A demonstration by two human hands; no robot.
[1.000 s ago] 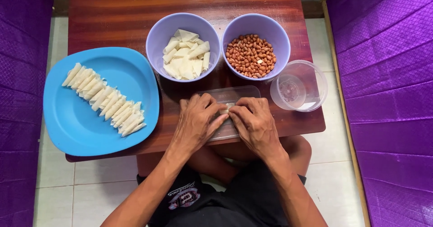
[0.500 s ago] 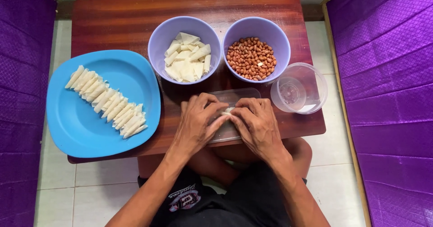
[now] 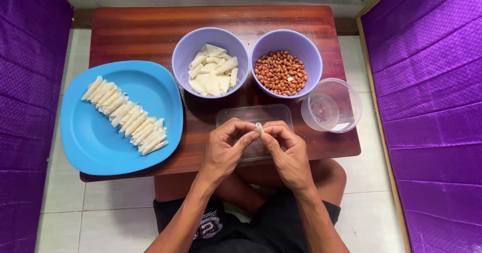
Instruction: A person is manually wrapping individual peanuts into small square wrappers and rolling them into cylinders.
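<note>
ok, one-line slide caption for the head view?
Both hands, left hand and right hand, pinch a small pale wrapper piece above a clear tray.

plate left on table, two bowls behind, cup right

A clear, rectangular plastic container lies flat on the wooden desk, just in front of two lilac bowls. Beside it, at the desk's right edge, stands a round, transparent plastic tub. No labels, signs or screens are in view.
</note>
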